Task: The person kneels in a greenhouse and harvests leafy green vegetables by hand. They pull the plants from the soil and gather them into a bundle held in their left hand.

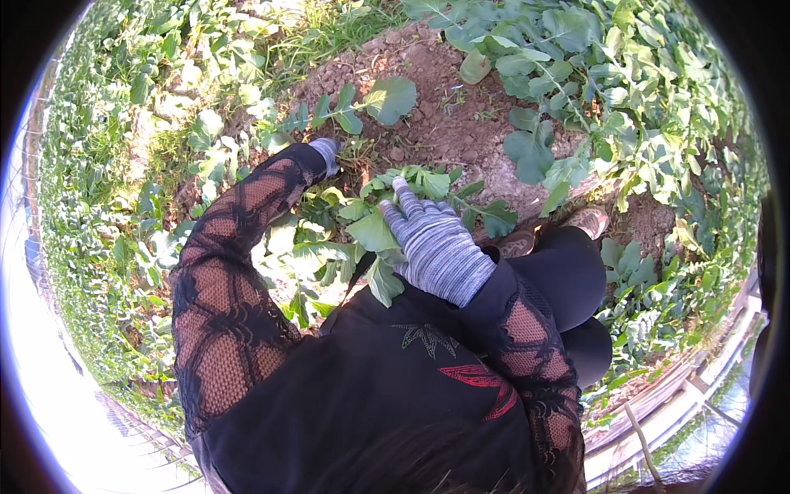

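Note:
A grey knitted glove covers my right hand (435, 244), which lies back up over a bunch of leafy green stems (376, 231) in front of my body; its fingers are spread against the leaves, and whether they grip any is hidden. My left hand (327, 155), in a matching glove, reaches down at the soil beside low weeds (358, 151). Most of its fingers are out of sight behind the cuff and plants. A lobed leaf (389, 102) spreads just above that hand. Bare brown soil (432, 117) lies beyond both hands.
A pale green root top (475, 66) shows among large leaves at the upper right. Dense leafy plants (666, 111) stand right and left. My shoes (586, 221) rest on soil at the right. A pale frame edge (697, 395) curves along the lower right.

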A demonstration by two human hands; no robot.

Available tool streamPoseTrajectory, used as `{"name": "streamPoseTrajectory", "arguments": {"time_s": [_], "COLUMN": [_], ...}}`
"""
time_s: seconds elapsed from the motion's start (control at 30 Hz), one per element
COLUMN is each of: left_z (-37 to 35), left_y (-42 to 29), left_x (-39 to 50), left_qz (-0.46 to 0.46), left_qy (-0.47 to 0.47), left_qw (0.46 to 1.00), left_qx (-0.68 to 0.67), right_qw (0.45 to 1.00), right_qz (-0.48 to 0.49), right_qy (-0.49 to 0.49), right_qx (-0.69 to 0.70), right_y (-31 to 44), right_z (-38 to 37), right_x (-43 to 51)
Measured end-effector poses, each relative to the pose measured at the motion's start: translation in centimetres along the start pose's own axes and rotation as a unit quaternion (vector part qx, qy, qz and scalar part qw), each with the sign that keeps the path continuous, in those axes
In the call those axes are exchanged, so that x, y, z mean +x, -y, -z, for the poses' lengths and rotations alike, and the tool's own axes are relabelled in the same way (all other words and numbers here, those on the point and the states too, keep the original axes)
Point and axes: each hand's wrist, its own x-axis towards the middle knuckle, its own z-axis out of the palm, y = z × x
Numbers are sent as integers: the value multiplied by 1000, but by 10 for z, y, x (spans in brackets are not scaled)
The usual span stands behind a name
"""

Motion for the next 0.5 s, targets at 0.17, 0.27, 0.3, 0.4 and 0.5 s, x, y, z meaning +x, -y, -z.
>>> {"name": "streamPoseTrajectory", "arguments": {"time_s": [0.17, 0.27, 0.3, 0.4, 0.5], "left_z": [20, 27, 28, 23, 14], "left_y": [-22, -28, -27, -21, -13], "left_x": [-15, -19, -18, -13, -9], "left_qz": [13, 31, 34, 27, 75], "left_qy": [-44, -27, -14, -8, 10], "left_qw": [999, 999, 999, 1000, 994], "left_qx": [15, 8, 6, -11, -77], "right_qw": [1000, 1000, 1000, 1000, 999], "right_qz": [6, 9, 9, 12, 21], "right_qy": [-13, -17, -24, -17, -22], "right_qx": [1, -3, -1, -13, -10], "right_y": [-2, -3, -3, -4, -5], "right_z": [-2, -3, -3, -4, -5], "right_x": [2, 3, 4, 4, 5]}}
